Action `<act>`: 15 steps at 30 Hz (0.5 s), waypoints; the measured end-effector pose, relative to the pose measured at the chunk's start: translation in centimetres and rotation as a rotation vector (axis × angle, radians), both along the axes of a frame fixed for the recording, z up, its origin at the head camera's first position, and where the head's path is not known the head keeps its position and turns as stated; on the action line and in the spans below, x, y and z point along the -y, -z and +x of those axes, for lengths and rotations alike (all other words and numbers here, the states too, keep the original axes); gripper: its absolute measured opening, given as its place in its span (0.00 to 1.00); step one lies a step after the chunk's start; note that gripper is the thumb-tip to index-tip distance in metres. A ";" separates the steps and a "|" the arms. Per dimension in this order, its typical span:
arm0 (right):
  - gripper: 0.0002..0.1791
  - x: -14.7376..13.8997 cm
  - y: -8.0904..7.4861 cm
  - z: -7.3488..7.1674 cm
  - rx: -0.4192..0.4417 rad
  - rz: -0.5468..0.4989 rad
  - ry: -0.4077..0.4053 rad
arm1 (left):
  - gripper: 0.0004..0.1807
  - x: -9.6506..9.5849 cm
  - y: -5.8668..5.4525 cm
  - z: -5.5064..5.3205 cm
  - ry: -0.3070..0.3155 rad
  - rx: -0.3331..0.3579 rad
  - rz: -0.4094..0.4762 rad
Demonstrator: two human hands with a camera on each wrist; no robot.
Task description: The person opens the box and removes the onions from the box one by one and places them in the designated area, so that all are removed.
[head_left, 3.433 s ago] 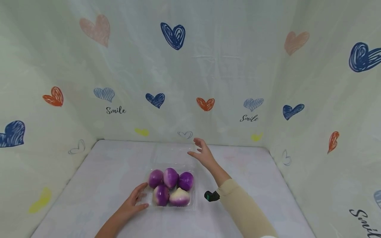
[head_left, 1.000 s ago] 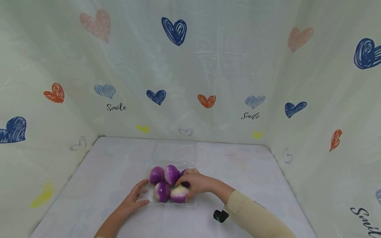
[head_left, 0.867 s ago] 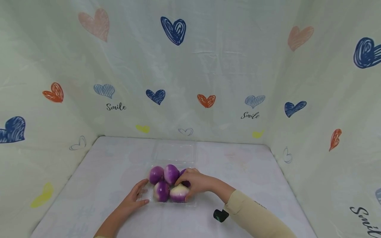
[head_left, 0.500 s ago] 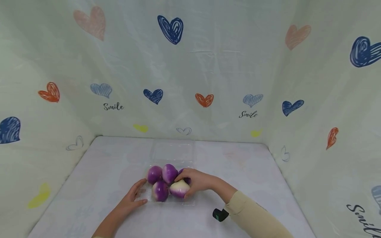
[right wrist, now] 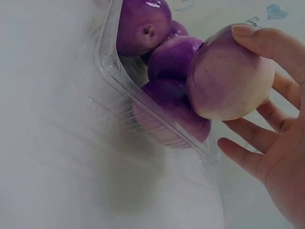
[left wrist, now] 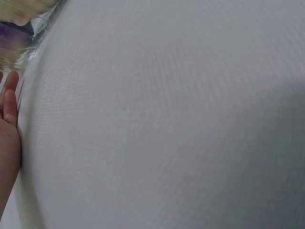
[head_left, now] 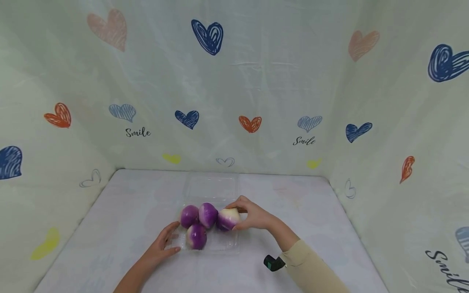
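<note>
In the head view my right hand (head_left: 253, 213) holds a purple-and-white turnip (head_left: 229, 217) between thumb and fingers, above the right side of a clear plastic container (head_left: 223, 246). Up close in the right wrist view, the held turnip (right wrist: 228, 76) overlaps another purple turnip (right wrist: 174, 112) lying inside the container wall. Further turnips sit in the container: one at the back left (head_left: 189, 216), one in the back middle (head_left: 208, 215) and one at the front left (head_left: 197, 237). My left hand (head_left: 163, 244) rests at the container's left side, thumb and fingers spread along its edge.
The container's hinged clear lid (head_left: 210, 186) lies folded back behind it. A small black device (head_left: 274, 263) shows beside the right sleeve (head_left: 311, 264). The white table (head_left: 146, 195) ends at a hanging cloth (head_left: 271, 154) printed with hearts.
My right hand came down from near the lid, took hold of the front right turnip, then lifted it up and back, leaving that front right spot bare. The left hand stayed at the container.
</note>
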State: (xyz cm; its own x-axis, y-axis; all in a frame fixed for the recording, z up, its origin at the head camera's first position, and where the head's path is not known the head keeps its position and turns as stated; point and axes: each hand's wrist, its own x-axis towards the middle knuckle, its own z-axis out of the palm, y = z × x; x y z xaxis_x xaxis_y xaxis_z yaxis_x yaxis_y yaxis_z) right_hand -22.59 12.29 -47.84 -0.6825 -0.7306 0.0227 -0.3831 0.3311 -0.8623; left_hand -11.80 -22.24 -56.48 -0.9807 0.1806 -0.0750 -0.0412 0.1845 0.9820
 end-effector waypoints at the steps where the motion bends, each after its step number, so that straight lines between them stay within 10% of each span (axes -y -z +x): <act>1: 0.33 -0.1 0.0 0.0 -0.004 -0.016 0.014 | 0.44 0.0 0.1 0.0 -0.003 -0.002 0.001; 15: 0.32 -1.9 1.4 -0.7 -0.004 -0.137 0.295 | 0.44 0.0 0.1 0.1 -0.011 -0.004 -0.022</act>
State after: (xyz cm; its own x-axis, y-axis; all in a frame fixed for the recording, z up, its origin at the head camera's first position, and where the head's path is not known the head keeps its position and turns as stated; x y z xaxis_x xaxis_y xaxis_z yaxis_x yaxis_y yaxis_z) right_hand -23.25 14.22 -49.24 -0.8642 -0.4911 0.1100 -0.2910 0.3092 -0.9054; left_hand -11.72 -22.22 -56.58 -0.9830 0.1678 -0.0744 -0.0390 0.2054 0.9779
